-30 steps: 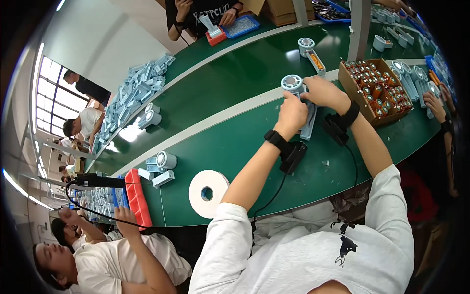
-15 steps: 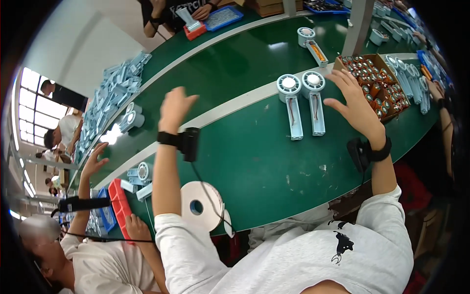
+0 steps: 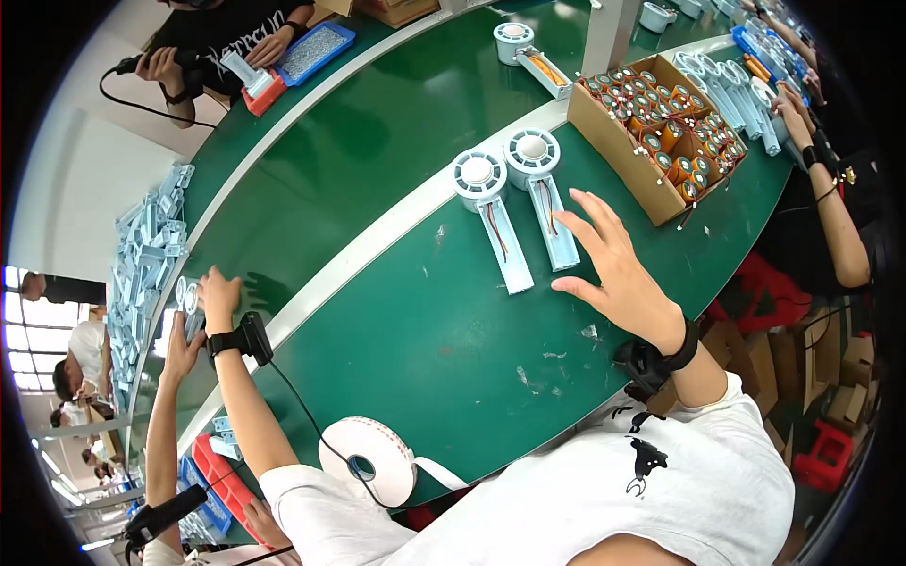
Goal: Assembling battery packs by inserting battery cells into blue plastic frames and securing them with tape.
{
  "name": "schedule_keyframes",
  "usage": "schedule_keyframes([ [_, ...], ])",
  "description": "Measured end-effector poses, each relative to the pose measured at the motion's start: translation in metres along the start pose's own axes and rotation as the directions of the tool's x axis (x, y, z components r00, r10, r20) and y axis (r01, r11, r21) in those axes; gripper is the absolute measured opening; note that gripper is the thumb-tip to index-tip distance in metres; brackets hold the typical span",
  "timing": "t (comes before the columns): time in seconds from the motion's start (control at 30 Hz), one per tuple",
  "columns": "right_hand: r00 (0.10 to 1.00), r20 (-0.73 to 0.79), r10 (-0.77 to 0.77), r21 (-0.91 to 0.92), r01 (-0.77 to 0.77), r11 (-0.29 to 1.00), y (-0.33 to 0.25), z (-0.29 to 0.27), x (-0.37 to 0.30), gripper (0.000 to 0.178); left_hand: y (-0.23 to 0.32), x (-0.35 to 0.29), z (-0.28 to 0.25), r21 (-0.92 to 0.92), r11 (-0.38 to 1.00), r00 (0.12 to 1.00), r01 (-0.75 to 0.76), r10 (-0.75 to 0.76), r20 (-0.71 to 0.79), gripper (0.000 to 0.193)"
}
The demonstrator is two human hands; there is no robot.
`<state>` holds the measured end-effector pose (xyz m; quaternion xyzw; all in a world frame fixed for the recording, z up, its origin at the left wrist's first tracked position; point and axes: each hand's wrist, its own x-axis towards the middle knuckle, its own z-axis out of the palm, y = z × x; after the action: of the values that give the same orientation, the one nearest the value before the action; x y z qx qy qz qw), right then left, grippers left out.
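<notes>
Bright, even light falls from above on the green bench [image 3: 396, 311], with only soft, short shadows under the hands. Windows [image 3: 24, 330] at the far left blow out to white glare. The fisheye bends the bench edges hard and leaves black corners. The middle is sharp; faces and bins near the rim smear, perhaps from motion.

Green worktop [image 3: 396, 349] with a pale stripe running along it. Cardboard box [image 3: 604, 141] at upper right, filled with orange-wound coils [image 3: 661, 132]. White tape roll [image 3: 370, 457] at the near edge. Blue tray [image 3: 316, 52] of small parts at the far side. Pile of pale blue housings [image 3: 142, 255] on the left.
</notes>
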<state>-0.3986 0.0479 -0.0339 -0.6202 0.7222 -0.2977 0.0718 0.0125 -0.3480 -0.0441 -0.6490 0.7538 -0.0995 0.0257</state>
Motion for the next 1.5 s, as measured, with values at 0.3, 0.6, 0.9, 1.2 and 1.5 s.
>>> schedule_keyframes([
  [0.3, 0.974, 0.029, -0.224, -0.138, 0.226, 0.964, -0.017, 0.027, 0.022, 0.064, 0.122, -0.197, -0.124, -0.658, 0.551, 0.536, -0.513, 0.804, 0.256, 0.062],
  [0.6, 0.936, 0.289, -0.202, -0.008, 0.213, 0.977, 0.031, -0.009, 0.021, 0.035, 0.021, -0.206, -0.094, -0.369, 0.819, 0.898, -0.44, 0.399, -0.185, 0.087],
  [0.9, 0.97, 0.004, -0.243, -0.16, 0.241, 0.957, 0.033, -0.04, -0.048, 0.028, 0.07, -0.148, -0.072, -0.334, 0.829, 0.863, -0.449, 0.499, 0.078, 0.06],
  [1.2, 0.943, 0.17, -0.285, 0.172, 0.256, 0.951, -0.018, -0.03, -0.074, 0.034, 0.211, -0.175, -0.087, -0.312, 0.917, 0.962, -0.248, 0.271, 0.032, 0.056],
  [1.5, 0.949, 0.314, -0.006, 0.105, -0.029, 0.994, 0.002, -0.054, -0.076, 0.025, 0.173, -0.225, -0.104, -0.489, 0.742, 0.886, -0.459, 0.423, -0.189, 0.073],
])
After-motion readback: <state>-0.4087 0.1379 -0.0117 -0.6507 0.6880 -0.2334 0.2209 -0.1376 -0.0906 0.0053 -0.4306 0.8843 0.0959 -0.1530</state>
